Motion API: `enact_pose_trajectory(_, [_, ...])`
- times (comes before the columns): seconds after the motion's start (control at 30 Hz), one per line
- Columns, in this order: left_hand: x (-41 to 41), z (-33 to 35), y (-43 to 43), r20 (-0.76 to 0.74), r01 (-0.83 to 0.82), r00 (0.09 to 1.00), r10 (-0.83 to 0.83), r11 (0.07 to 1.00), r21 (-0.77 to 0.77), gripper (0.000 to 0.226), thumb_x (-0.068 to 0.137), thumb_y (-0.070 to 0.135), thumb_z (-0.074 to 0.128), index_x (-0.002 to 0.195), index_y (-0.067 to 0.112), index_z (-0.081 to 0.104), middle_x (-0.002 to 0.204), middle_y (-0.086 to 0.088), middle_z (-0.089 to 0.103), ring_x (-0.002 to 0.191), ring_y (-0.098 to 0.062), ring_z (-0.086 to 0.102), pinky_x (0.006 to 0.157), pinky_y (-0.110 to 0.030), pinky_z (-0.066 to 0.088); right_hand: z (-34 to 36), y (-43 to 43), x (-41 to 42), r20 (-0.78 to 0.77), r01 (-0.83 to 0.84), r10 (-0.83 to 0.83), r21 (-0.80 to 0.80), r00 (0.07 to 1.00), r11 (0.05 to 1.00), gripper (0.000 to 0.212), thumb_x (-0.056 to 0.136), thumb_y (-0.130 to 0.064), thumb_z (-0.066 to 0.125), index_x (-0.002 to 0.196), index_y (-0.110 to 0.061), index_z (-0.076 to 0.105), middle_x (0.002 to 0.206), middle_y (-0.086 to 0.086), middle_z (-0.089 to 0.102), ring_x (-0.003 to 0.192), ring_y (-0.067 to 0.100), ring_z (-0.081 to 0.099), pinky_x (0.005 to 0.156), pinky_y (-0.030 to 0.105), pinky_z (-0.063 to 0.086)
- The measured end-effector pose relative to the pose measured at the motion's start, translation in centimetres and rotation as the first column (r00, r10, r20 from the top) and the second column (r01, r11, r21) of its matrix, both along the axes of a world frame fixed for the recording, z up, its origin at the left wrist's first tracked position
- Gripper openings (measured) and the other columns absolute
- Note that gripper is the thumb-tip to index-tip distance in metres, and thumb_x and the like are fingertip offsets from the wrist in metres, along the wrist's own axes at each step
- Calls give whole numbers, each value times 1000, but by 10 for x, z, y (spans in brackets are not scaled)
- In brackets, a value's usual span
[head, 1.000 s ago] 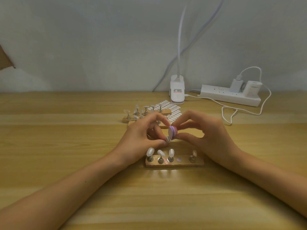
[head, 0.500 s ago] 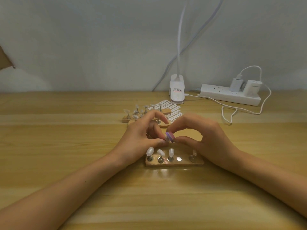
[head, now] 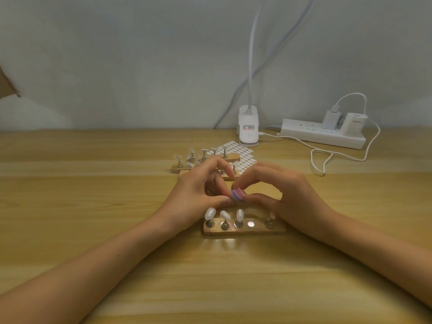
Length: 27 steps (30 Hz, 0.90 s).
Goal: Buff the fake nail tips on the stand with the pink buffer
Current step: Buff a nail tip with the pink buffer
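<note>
A small round pink buffer [head: 238, 194] with a purple stripe is pinched between the thumb and fingers of my right hand [head: 292, 192]. My left hand [head: 194, 195] pinches a small nail tip on its peg against the buffer's left side; the tip is mostly hidden. Just below both hands lies the wooden stand [head: 244, 230]. Three white nail tips [head: 225, 215] stand on pegs at its left. A bare metal disc [head: 251, 224] marks an empty spot, and one more peg [head: 270, 221] sits half behind my right hand.
Two more wooden stands with nail tips [head: 184, 168] lie behind my hands, beside a sheet of white stickers [head: 245, 157]. A white lamp clamp [head: 248, 130] and a power strip [head: 304, 134] with chargers and a looping cable [head: 339, 156] sit at the back right.
Both hands have dropped a little closer to the stand. The buffer has turned from edge-on to flatter, its striped side now facing me.
</note>
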<state>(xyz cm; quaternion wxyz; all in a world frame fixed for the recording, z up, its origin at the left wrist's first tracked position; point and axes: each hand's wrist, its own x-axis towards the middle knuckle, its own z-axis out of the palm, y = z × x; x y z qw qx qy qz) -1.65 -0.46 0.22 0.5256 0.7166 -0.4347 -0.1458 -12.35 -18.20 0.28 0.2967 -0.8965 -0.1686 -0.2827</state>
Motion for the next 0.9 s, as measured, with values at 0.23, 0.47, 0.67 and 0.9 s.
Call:
enact_pose_trajectory(0.23, [1,0,1,3,4,1000,-4,1000,0,37,79,-1,79,106,15,60,73,-3,71,72,-18,69,74,-34,56,0,1,-1,-29,12,-13,-14,999,1000,13,87,-16,71,96,-8,72,93,-3,68,88,9,62,81,13,44])
enact_pose_trajectory(0.47, [1,-1,0,11,-3,1000,3,1000,5,37,78,-3,78,105,16,60,73,-2,71,71,-13,69,70,-23,55,1,-1,0,-66,19,-19,-4,998,1000,15,84,-6,75,98,-7,72,96,-3,69,91,8,65,82,10,45])
enact_pose_trajectory(0.67, [1,-1,0,3,-1,1000,1,1000,2,37,78,-4,78,104,16,60,73,-1,71,69,-12,67,70,-25,54,1,-1,-1,-37,25,-26,-21,999,999,17,81,-3,77,97,-7,72,95,-3,67,91,4,63,84,10,44])
enact_pose_trajectory(0.9, [1,-1,0,3,4,1000,-4,1000,-4,36,79,-3,78,104,16,60,72,-1,71,71,-13,68,72,-25,55,1,0,-2,-13,8,-8,-28,1000,1000,15,84,-8,75,99,-8,73,95,1,68,90,6,63,83,13,45])
